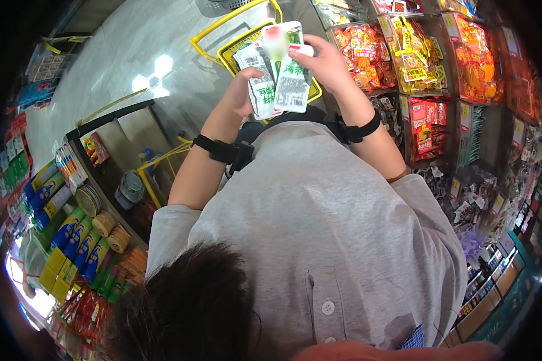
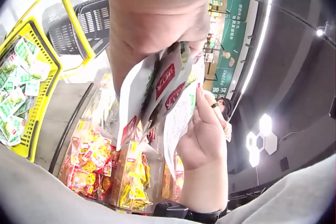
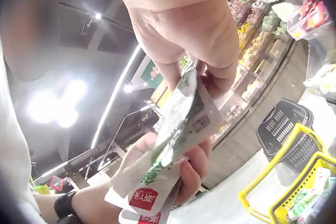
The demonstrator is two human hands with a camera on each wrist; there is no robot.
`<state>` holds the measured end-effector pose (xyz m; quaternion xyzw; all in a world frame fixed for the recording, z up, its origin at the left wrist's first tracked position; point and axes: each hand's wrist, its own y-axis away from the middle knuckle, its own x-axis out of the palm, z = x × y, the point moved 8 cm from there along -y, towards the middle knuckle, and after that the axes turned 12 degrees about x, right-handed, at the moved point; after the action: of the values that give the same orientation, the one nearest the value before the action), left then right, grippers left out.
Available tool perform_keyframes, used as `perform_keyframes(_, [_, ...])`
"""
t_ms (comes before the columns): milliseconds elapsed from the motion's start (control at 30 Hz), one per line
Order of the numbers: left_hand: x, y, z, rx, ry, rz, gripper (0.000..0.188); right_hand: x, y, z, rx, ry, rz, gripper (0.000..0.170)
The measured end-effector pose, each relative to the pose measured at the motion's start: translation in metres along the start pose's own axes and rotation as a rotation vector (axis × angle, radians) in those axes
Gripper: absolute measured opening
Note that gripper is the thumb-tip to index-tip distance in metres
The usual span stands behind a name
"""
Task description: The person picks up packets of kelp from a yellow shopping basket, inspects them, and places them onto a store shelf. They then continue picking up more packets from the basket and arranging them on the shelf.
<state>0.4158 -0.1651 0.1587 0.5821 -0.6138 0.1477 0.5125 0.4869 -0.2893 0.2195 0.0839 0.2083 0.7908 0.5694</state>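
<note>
My left hand [image 1: 239, 94] grips a few flat white packets [image 1: 260, 90] with green and black print, fanned and overlapping. With thumb and fingers my right hand [image 1: 326, 63] pinches another white packet [image 1: 293, 81], which shows a green picture at its top and overlaps the left hand's packets. Both hands are close together in front of the grey shirt. In the left wrist view the packets [image 2: 170, 85] hang edge-on below the left hand [image 2: 163, 29], showing red labels. The right wrist view shows the right hand [image 3: 184, 35] above and the left hand's fingers [image 3: 195, 167] below, around the packets.
Beyond the hands stands a yellow basket [image 2: 56, 74] with similar green-and-white packets inside. A grey basket [image 3: 281, 127] is next to it. Shelf bins of red snack bags [image 1: 361, 51] and yellow snack bags [image 1: 415, 57] line the right side; a goods shelf [image 1: 96, 222] stands left.
</note>
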Motion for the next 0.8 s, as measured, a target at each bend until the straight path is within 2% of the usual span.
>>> perform_keyframes(33, [-0.004, 0.001, -0.001, 0.001, 0.007, -0.071, 0.047, -0.004, 0.006, 0.014, -0.098, 0.048, -0.075, 0.027])
perform_keyframes(100, [-0.001, 0.002, -0.004, -0.024, 0.027, -0.060, 0.038, -0.012, 0.028, 0.043, -0.291, 0.142, -0.228, 0.024])
perform_keyframes(133, [-0.001, 0.003, -0.004, -0.052, 0.030, -0.046, 0.036, -0.004, 0.044, 0.061, -0.458, 0.374, -0.243, 0.020])
perform_keyframes(167, [-0.002, 0.005, -0.004, -0.081, 0.032, -0.033, 0.034, 0.011, 0.059, 0.074, -0.678, 0.471, -0.160, 0.020])
perform_keyframes(200, [0.009, 0.006, -0.006, -0.106, 0.097, 0.080, 0.036, 0.027, 0.075, 0.081, -0.897, 0.566, -0.074, 0.019])
perform_keyframes(233, [0.009, 0.008, -0.006, -0.137, 0.108, 0.032, 0.037, 0.042, 0.094, 0.084, -1.115, 0.659, 0.014, 0.018])
perform_keyframes(300, [0.011, 0.012, -0.009, -0.193, 0.128, -0.061, 0.039, 0.061, 0.119, 0.080, -1.287, 0.816, 0.197, 0.014])
perform_keyframes(367, [-0.001, 0.010, -0.013, -0.211, 0.000, 0.037, 0.043, 0.073, 0.136, 0.076, -1.435, 0.855, 0.349, 0.012])
perform_keyframes(467, [-0.003, 0.023, -0.016, -0.305, -0.160, 0.114, 0.043, 0.078, 0.135, 0.062, -1.399, 0.931, 0.421, 0.013])
perform_keyframes(567, [0.000, 0.032, -0.022, -0.265, -0.348, 0.220, 0.043, 0.077, 0.124, 0.054, -1.281, 0.971, 0.387, 0.015])
perform_keyframes(633, [-0.002, 0.032, -0.019, -0.266, -0.209, 0.262, 0.047, 0.073, 0.122, 0.056, -1.190, 0.945, 0.315, 0.018])
perform_keyframes(700, [0.003, 0.033, -0.020, -0.277, 0.021, 0.320, 0.050, 0.058, 0.129, 0.064, -1.203, 0.893, 0.135, 0.020])
perform_keyframes(800, [-0.011, 0.022, -0.023, -0.183, 0.036, 0.179, 0.051, 0.046, 0.154, 0.077, -1.291, 0.786, -0.064, 0.021])
